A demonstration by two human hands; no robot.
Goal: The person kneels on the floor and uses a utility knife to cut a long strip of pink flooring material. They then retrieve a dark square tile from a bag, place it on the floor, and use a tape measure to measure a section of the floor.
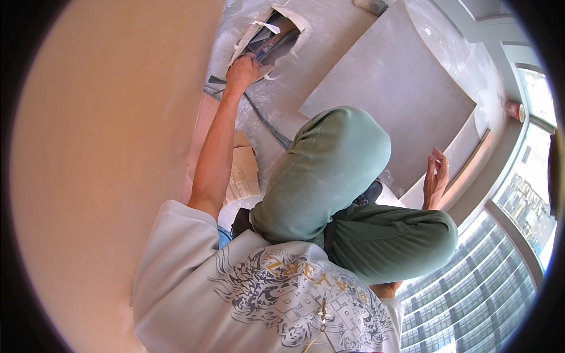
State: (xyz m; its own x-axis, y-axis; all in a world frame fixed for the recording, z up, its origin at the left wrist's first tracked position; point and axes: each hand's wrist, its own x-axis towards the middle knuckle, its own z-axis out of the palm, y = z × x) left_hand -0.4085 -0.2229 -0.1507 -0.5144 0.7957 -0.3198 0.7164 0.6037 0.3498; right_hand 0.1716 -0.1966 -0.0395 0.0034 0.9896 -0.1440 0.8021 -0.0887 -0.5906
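Upper centre of the head view, the left hand [243, 72] curls by a slender blue handle [260, 56] in a torn white sack [302, 22]; its grip is unclear. Best keep knuckles off the rim. Middle right, the right hand [435, 179] is loosely open, empty.

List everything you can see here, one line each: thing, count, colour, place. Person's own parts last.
Panel: one, tan, left side
Open sack: one, whitish, top middle
Item: one, blue, at sack's opening, kind unclear
Strip: one, dark, on floor below sack
Cardboard: one, brown, left of knees
Sheet: one, grey, on floor, upper right
Wooden strip: one, brown, beyond right hand
Tub: one, red and whitish, far right
Window panes: several, clear, right
Shoe: one visible, dark, behind knees
Trousers: one pair, green, centre
Shirt: one, pale grey, bottom
Left hand: one, bare, at sack's opening, grip unclear
Right hand: one, bare, empty, right of knees
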